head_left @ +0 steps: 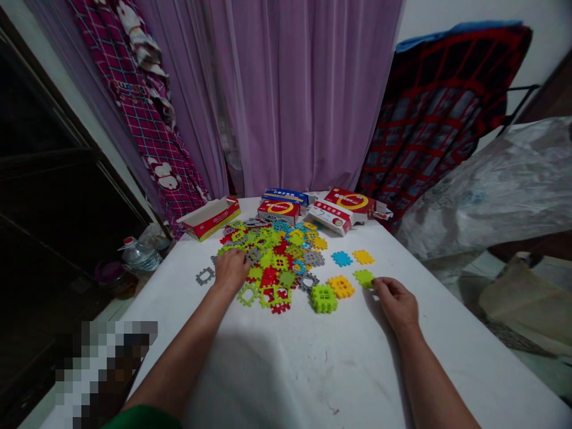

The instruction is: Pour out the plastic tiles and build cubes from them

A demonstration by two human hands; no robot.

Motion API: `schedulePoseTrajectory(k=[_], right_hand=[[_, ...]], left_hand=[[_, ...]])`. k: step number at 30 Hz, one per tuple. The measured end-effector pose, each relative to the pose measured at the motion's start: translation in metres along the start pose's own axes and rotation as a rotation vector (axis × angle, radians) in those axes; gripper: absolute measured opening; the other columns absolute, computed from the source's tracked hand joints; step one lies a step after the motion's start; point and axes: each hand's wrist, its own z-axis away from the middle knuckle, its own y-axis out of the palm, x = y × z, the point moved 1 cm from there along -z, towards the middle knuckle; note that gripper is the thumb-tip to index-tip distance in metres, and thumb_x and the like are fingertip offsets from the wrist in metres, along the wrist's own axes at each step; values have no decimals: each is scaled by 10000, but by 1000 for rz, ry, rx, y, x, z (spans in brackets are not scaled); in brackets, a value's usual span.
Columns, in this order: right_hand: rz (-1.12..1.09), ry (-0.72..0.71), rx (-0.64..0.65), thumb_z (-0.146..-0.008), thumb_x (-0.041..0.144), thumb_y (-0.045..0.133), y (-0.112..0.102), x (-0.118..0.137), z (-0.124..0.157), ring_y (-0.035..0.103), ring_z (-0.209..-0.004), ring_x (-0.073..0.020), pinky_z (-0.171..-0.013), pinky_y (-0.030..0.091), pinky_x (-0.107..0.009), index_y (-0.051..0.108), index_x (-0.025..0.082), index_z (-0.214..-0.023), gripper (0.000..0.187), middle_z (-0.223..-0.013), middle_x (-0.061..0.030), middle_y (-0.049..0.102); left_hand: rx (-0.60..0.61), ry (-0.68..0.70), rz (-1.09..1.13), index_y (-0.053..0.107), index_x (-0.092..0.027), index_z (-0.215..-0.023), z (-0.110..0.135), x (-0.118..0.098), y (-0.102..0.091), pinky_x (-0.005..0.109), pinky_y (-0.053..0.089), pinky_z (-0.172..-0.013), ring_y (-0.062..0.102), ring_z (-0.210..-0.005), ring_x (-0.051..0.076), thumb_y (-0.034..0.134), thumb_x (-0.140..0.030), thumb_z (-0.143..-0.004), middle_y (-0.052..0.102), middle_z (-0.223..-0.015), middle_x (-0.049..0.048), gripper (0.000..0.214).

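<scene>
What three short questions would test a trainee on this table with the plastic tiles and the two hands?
1. True or false: the left hand lies on the edge of the pile of coloured tiles.
2. Choose one: the loose tile that the right hand touches with its fingertips is A) blue, B) green, C) grey.
3. Fill the gap: the single grey tile lies on the white table to the ___ of the left hand.

Key: 1 true; 2 B; 3 left.
</scene>
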Motion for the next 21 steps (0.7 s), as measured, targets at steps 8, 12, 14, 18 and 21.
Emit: schedulePoseTrajectory(k=[8,12,14,18,21], right_hand=[[17,38,20,-611,575,620,-1,6,1,657,-659,-236,-628,489,-331,701,183,-775,433,-698,-64,713],[-2,10,13,-624,570,623,-1,4,1,659,-664,-237,-620,492,-326,700,182,-772,422,-698,-66,714],[3,6,11,-633,567,626,-1,3,1,655,-656,-233,-603,488,-318,701,185,-777,416,-694,-64,713],[-7,13,21,-639,557,622,0,4,1,654,-655,-229,-620,494,-320,700,186,-772,402,-703,-65,714],[-1,6,18,-648,557,613,1,4,0,649,-648,-224,-626,492,-321,699,186,-769,400,-696,-62,710]], left_hand=[[8,203,146,657,-239,-1227,-40,-25,0,396,400,-1035,549,-1201,260,553,-300,-888,620,-1320,63,360],[54,180,166,645,-240,-1252,-69,-43,12,408,386,-1051,534,-1232,284,657,-338,-825,604,-1341,89,438],[44,188,193,668,-248,-1215,-78,-50,20,417,388,-1043,542,-1222,291,701,-339,-793,624,-1313,90,433],[5,199,247,724,-240,-1098,-84,-55,32,423,400,-1024,593,-1149,277,651,-296,-839,693,-1188,89,274],[-59,182,357,715,-232,-1117,-83,-52,34,392,421,-1009,612,-1115,247,573,-315,-895,692,-1194,88,276]])
